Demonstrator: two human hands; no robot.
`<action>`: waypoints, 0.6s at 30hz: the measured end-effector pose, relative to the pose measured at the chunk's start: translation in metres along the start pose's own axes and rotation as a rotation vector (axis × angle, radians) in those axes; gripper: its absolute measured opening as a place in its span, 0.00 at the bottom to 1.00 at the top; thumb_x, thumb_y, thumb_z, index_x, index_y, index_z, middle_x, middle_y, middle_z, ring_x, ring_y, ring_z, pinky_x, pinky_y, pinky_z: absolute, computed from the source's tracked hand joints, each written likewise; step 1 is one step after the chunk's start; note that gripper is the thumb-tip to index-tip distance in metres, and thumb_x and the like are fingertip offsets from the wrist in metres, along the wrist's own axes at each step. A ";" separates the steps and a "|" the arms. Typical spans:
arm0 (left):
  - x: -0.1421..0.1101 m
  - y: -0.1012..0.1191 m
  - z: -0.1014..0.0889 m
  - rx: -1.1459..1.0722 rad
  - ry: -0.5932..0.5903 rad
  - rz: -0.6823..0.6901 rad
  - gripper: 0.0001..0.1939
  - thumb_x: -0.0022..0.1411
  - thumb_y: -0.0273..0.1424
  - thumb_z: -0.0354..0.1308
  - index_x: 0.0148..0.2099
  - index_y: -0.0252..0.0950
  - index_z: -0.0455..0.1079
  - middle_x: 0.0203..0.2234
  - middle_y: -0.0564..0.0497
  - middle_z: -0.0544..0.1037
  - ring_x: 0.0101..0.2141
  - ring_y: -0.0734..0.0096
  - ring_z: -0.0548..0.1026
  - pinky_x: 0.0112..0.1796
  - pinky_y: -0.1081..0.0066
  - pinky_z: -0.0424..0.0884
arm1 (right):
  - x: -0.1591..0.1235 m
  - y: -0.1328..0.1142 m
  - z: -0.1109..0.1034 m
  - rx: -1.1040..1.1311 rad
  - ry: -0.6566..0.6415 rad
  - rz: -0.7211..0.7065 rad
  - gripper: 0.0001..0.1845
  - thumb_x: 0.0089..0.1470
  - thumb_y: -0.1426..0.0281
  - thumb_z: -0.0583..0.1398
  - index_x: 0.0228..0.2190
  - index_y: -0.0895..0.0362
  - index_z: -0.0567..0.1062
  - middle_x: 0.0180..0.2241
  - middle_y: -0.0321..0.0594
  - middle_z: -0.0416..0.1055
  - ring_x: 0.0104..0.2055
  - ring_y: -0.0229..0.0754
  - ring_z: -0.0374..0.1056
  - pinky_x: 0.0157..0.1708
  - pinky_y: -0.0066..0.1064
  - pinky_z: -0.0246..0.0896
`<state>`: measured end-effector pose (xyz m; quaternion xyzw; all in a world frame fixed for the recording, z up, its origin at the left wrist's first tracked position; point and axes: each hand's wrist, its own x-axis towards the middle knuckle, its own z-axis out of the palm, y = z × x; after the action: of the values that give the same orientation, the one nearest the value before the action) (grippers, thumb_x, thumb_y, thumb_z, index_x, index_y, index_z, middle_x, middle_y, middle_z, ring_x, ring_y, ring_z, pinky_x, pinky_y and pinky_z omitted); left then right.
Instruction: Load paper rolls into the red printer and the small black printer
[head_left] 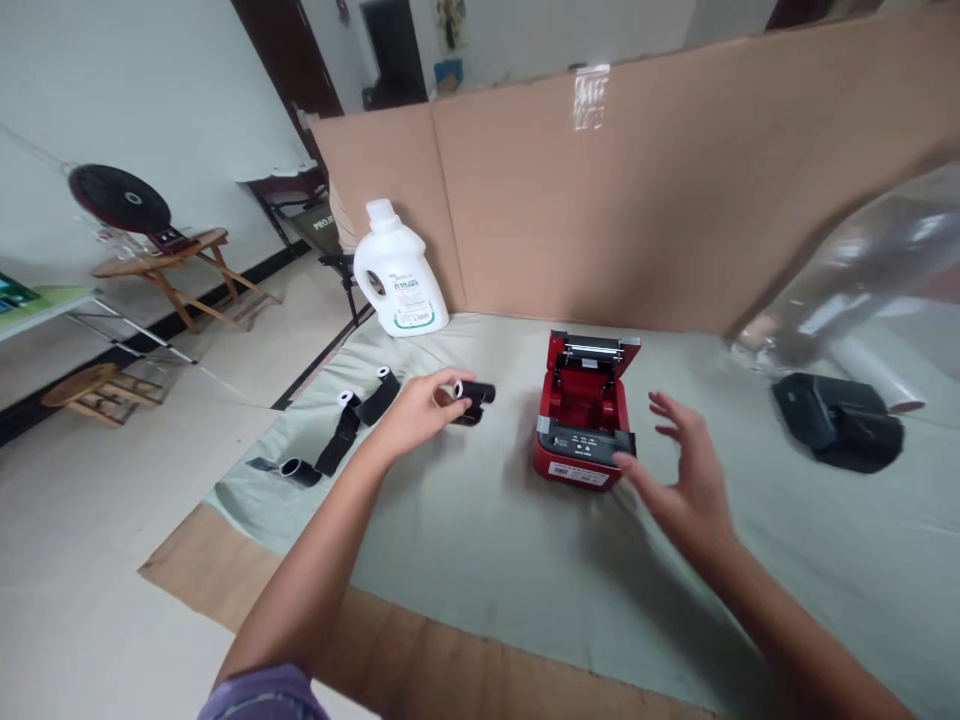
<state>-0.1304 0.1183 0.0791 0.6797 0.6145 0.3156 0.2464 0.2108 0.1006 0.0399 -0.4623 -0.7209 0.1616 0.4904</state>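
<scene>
My left hand [424,408] pinches a small black paper roll [474,393], raised over the green cloth left of the printer. The red and black receipt printer [581,425] stands on the cloth with its lid tipped back and its red paper bay exposed. Just right of the printer, my right hand [679,465] has its fingers spread and holds nothing; its thumb is close to the printer's front corner. I cannot tell whether the thumb touches it.
More black rolls [300,472], partly unwound, lie at the cloth's left side. A white detergent jug [401,275] stands by the cardboard wall [570,220]. To the right are a dark device [838,422], a white tube [877,372] and clear plastic wrapping [847,270].
</scene>
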 end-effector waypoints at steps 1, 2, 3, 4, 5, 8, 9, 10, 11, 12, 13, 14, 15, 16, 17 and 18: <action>0.002 0.010 0.000 -0.177 -0.004 0.034 0.23 0.60 0.39 0.64 0.56 0.40 0.74 0.45 0.46 0.80 0.34 0.65 0.80 0.36 0.69 0.73 | 0.015 -0.011 -0.009 0.015 -0.022 -0.018 0.28 0.59 0.58 0.64 0.59 0.50 0.70 0.56 0.48 0.71 0.57 0.57 0.68 0.55 0.53 0.66; 0.006 0.022 0.002 -0.324 -0.019 0.068 0.24 0.59 0.37 0.65 0.57 0.39 0.74 0.46 0.45 0.80 0.35 0.66 0.80 0.35 0.69 0.74 | 0.031 -0.022 -0.017 0.049 -0.056 -0.017 0.20 0.62 0.59 0.62 0.53 0.49 0.74 0.51 0.45 0.75 0.53 0.54 0.71 0.54 0.51 0.67; 0.009 0.035 0.007 -0.441 -0.046 0.107 0.25 0.58 0.35 0.66 0.58 0.39 0.74 0.46 0.45 0.80 0.35 0.66 0.80 0.35 0.70 0.74 | 0.047 -0.033 -0.022 0.097 -0.097 -0.001 0.16 0.63 0.59 0.61 0.50 0.50 0.76 0.48 0.43 0.77 0.50 0.52 0.73 0.53 0.49 0.68; 0.012 0.049 0.013 -0.530 -0.079 0.150 0.25 0.58 0.34 0.66 0.58 0.39 0.73 0.45 0.45 0.80 0.37 0.65 0.80 0.36 0.69 0.75 | 0.062 -0.043 -0.024 0.148 -0.145 0.023 0.15 0.64 0.59 0.60 0.48 0.50 0.77 0.46 0.42 0.78 0.48 0.50 0.74 0.51 0.47 0.70; 0.015 0.061 0.020 -0.596 -0.109 0.191 0.25 0.58 0.33 0.66 0.58 0.40 0.74 0.45 0.45 0.80 0.38 0.64 0.80 0.37 0.68 0.76 | 0.074 -0.051 -0.025 0.193 -0.218 0.049 0.14 0.64 0.59 0.60 0.47 0.51 0.77 0.44 0.42 0.78 0.45 0.49 0.74 0.47 0.44 0.71; 0.020 0.086 0.046 -0.693 -0.125 0.254 0.24 0.60 0.31 0.66 0.59 0.41 0.74 0.43 0.45 0.81 0.41 0.61 0.81 0.40 0.66 0.78 | 0.095 -0.061 -0.019 0.278 -0.470 0.137 0.16 0.64 0.59 0.59 0.46 0.54 0.78 0.35 0.40 0.78 0.36 0.45 0.74 0.34 0.37 0.71; 0.021 0.089 0.054 -0.710 -0.120 0.254 0.23 0.60 0.31 0.65 0.58 0.41 0.74 0.41 0.46 0.81 0.42 0.60 0.81 0.41 0.66 0.78 | 0.097 -0.061 -0.017 0.283 -0.523 0.155 0.16 0.64 0.59 0.59 0.47 0.55 0.77 0.33 0.39 0.77 0.33 0.44 0.73 0.30 0.35 0.69; 0.021 0.089 0.061 -0.726 -0.116 0.248 0.22 0.61 0.31 0.65 0.58 0.41 0.74 0.38 0.47 0.81 0.42 0.60 0.81 0.42 0.65 0.78 | 0.097 -0.059 -0.015 0.267 -0.549 0.160 0.16 0.63 0.60 0.59 0.47 0.55 0.77 0.33 0.39 0.76 0.32 0.42 0.71 0.28 0.33 0.68; 0.022 0.088 0.067 -0.740 -0.112 0.240 0.22 0.61 0.31 0.65 0.58 0.41 0.74 0.35 0.48 0.81 0.42 0.60 0.81 0.42 0.65 0.77 | 0.097 -0.056 -0.013 0.233 -0.546 0.150 0.15 0.62 0.61 0.60 0.47 0.55 0.77 0.33 0.39 0.76 0.31 0.42 0.70 0.28 0.33 0.67; 0.022 0.085 0.072 -0.752 -0.108 0.230 0.22 0.61 0.31 0.65 0.58 0.41 0.74 0.33 0.49 0.80 0.41 0.61 0.80 0.43 0.65 0.77 | 0.096 -0.053 -0.012 0.188 -0.527 0.125 0.15 0.61 0.62 0.61 0.47 0.55 0.77 0.35 0.39 0.76 0.31 0.41 0.70 0.29 0.33 0.67; 0.023 0.082 0.076 -0.759 -0.099 0.218 0.22 0.61 0.32 0.65 0.58 0.42 0.74 0.32 0.50 0.80 0.40 0.61 0.80 0.42 0.65 0.77 | 0.095 -0.051 -0.011 0.140 -0.497 0.092 0.15 0.60 0.63 0.62 0.47 0.55 0.77 0.38 0.40 0.76 0.32 0.40 0.70 0.30 0.33 0.67; 0.023 0.078 0.080 -0.760 -0.084 0.203 0.22 0.61 0.33 0.66 0.58 0.42 0.74 0.30 0.51 0.79 0.39 0.62 0.80 0.42 0.66 0.76 | 0.094 -0.049 -0.011 0.097 -0.467 0.055 0.14 0.59 0.65 0.63 0.47 0.54 0.77 0.40 0.40 0.76 0.32 0.40 0.69 0.32 0.33 0.67; 0.024 0.076 0.082 -0.757 -0.065 0.187 0.22 0.61 0.33 0.66 0.58 0.42 0.74 0.30 0.51 0.79 0.38 0.63 0.80 0.42 0.66 0.76 | 0.093 -0.047 -0.010 0.062 -0.438 0.015 0.14 0.59 0.66 0.63 0.47 0.53 0.77 0.41 0.40 0.76 0.33 0.40 0.69 0.33 0.34 0.67; 0.025 0.074 0.084 -0.755 -0.046 0.174 0.23 0.61 0.35 0.66 0.58 0.42 0.74 0.30 0.51 0.79 0.37 0.64 0.80 0.42 0.66 0.76 | 0.093 -0.046 -0.010 0.036 -0.419 -0.023 0.14 0.59 0.68 0.62 0.48 0.53 0.76 0.42 0.40 0.76 0.34 0.40 0.70 0.35 0.34 0.67; 0.026 0.073 0.086 -0.759 -0.029 0.163 0.23 0.61 0.36 0.67 0.58 0.41 0.74 0.32 0.51 0.80 0.38 0.64 0.80 0.42 0.67 0.76 | 0.093 -0.046 -0.009 0.017 -0.415 -0.060 0.15 0.59 0.70 0.62 0.48 0.52 0.76 0.43 0.40 0.76 0.35 0.41 0.70 0.36 0.35 0.67; 0.026 0.073 0.086 -0.770 -0.017 0.155 0.23 0.61 0.37 0.67 0.58 0.40 0.75 0.34 0.49 0.81 0.39 0.64 0.80 0.42 0.67 0.75 | 0.094 -0.045 -0.008 -0.002 -0.423 -0.092 0.15 0.59 0.71 0.62 0.49 0.52 0.76 0.44 0.41 0.76 0.36 0.42 0.71 0.38 0.35 0.67</action>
<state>-0.0167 0.1397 0.0764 0.5845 0.3962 0.5351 0.4638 0.1862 0.1526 0.1271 -0.3852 -0.8283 0.2316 0.3346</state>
